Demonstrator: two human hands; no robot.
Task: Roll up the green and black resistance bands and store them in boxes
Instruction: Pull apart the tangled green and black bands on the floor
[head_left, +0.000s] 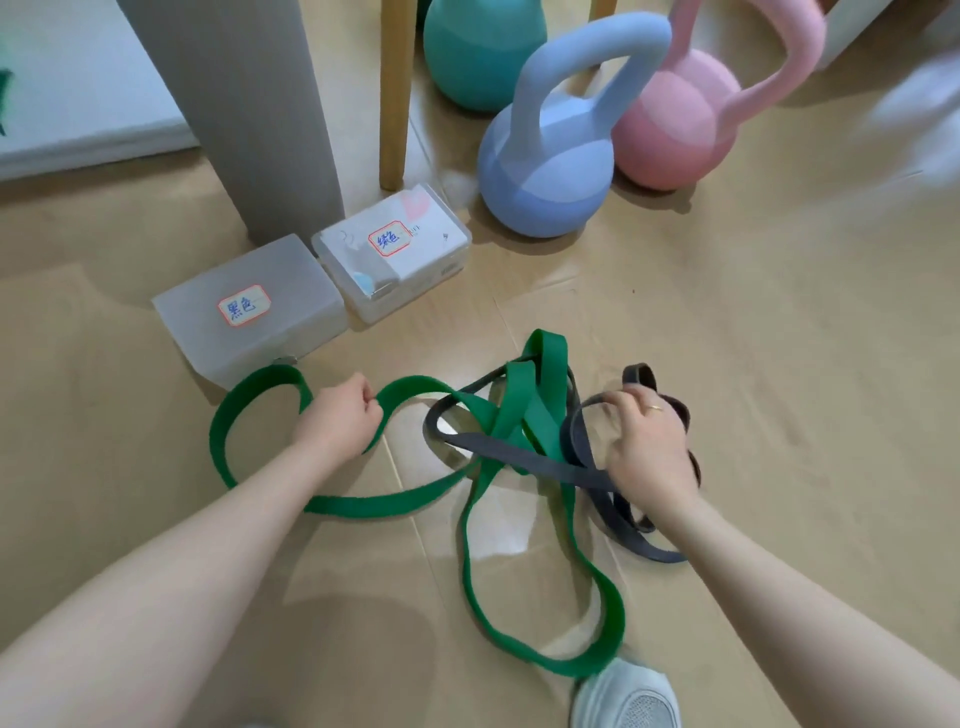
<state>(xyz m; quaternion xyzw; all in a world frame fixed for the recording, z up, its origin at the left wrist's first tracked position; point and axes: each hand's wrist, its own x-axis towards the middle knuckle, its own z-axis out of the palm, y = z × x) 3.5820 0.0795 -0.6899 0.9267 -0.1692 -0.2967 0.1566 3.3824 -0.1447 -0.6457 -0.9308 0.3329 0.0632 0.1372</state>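
A long green resistance band (540, 395) lies in loose loops on the floor, tangled with a dark grey-black band (519, 454) at centre right. My left hand (340, 415) is closed around the green band where two of its loops meet. My right hand (647, 441) grips a loop of the black band. Two closed translucent plastic boxes sit just beyond the bands: the left box (260, 291) and the right box (395, 249), each with a red-framed handwritten label on its lid.
Three kettlebells stand behind the boxes: teal (480, 52), blue (550, 150) and pink (685, 114). A grey post (249, 104) and a wooden leg (395, 93) rise behind the boxes. My white shoe (626, 696) touches the green band's near loop. A white mat (78, 88) lies far left.
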